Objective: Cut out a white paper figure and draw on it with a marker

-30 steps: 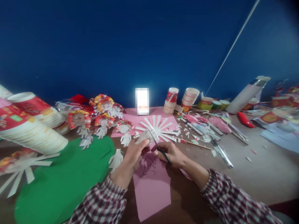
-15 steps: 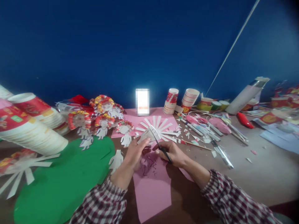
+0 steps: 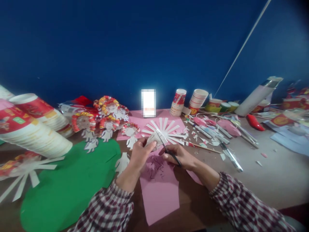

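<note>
A small white paper piece (image 3: 152, 139) is pinched in my left hand (image 3: 141, 154), thumb on top; the fingers beneath are partly hidden. My right hand (image 3: 180, 157) grips black-handled scissors (image 3: 174, 158), whose blades point up and left beside the paper's right edge. Below both hands lies a pink paper sheet (image 3: 160, 196) with dark scribble-like marks or scraps on it. Just beyond, a cup cut into white strips (image 3: 166, 124) is spread out like a sunburst. Left of my left wrist lies a white paper figure without a head (image 3: 122, 162).
Green paper (image 3: 72, 190) covers the left side, with stacked paper cups (image 3: 43, 135) leaning over it. Decorated paper figures (image 3: 107, 127) stand behind. Two cup stacks (image 3: 178, 103) stand by the blue wall. Pens (image 3: 205, 135), scraps and a white tube (image 3: 253, 98) lie right.
The white paper has turned slightly in my left hand, and the scissors have shifted a little relative to it. The whole view has moved slightly.
</note>
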A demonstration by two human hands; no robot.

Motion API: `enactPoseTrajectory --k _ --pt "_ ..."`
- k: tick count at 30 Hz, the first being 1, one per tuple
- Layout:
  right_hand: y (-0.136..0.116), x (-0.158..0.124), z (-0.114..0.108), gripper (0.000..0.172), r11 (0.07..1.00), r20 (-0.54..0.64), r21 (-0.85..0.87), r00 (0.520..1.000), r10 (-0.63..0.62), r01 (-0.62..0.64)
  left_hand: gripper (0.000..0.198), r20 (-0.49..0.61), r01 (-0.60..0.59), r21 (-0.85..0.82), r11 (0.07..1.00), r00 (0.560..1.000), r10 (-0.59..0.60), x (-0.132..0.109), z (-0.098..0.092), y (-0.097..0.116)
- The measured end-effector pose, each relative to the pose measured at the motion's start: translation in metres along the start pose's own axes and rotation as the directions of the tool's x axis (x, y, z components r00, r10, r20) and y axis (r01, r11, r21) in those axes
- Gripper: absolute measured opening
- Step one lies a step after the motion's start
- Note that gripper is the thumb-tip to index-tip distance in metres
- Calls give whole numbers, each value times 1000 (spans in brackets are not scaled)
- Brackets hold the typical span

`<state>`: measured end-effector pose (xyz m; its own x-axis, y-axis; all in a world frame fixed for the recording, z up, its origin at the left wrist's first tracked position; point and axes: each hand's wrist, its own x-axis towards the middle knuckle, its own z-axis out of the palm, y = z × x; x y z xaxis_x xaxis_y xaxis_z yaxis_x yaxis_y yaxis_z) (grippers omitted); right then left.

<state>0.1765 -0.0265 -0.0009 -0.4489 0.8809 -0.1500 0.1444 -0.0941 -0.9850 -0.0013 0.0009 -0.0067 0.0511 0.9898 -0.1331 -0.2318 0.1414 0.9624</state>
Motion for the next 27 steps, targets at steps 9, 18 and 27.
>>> enactPoseTrajectory --k 9,18,27 --pt "1 -1 -1 55 999 57 40 998 22 -24 22 -2 22 10 1000 1000 -22 -2 2 6" --pt "0 0 -2 54 998 28 -55 999 -34 35 24 30 30 17 999 999 -30 0 -1 3" --pt "-2 0 -1 52 997 24 -62 999 -44 46 29 48 90 -8 996 995 -90 0 -1 4"
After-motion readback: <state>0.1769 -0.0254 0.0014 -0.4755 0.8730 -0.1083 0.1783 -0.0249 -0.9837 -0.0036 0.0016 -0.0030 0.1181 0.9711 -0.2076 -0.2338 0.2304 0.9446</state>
